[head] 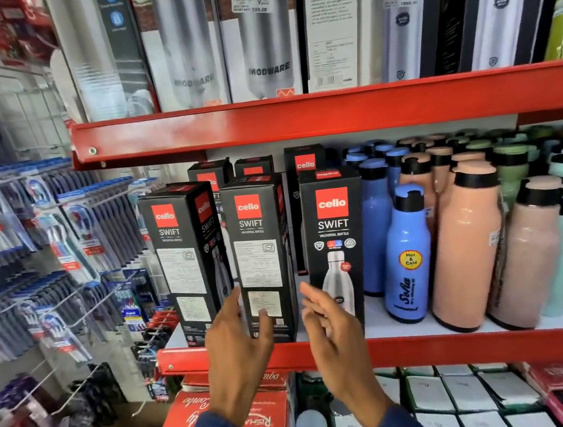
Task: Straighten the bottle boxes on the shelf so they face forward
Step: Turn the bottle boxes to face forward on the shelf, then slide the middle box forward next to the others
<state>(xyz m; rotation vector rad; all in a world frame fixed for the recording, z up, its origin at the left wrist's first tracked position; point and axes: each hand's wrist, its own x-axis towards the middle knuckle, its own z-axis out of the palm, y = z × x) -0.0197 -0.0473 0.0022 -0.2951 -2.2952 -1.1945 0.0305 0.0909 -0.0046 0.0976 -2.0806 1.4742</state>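
Both hands (pixel 236 334) (pixel 328 325) loosely spread, gripping nothing, flanking middle box (pixel 263 256); left box (pixel 188 256), right box (pixel 334 242) beside, blue bottle (pixel 406 256) near.

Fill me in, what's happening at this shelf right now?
A person is tidying three black Cello Swift bottle boxes at the front of the red shelf. The right box already shows its bottle picture forward. The middle box and the left box show label panels instead. The left hand and right hand, both open, are reaching around the middle box's base; neither clearly grips it yet.
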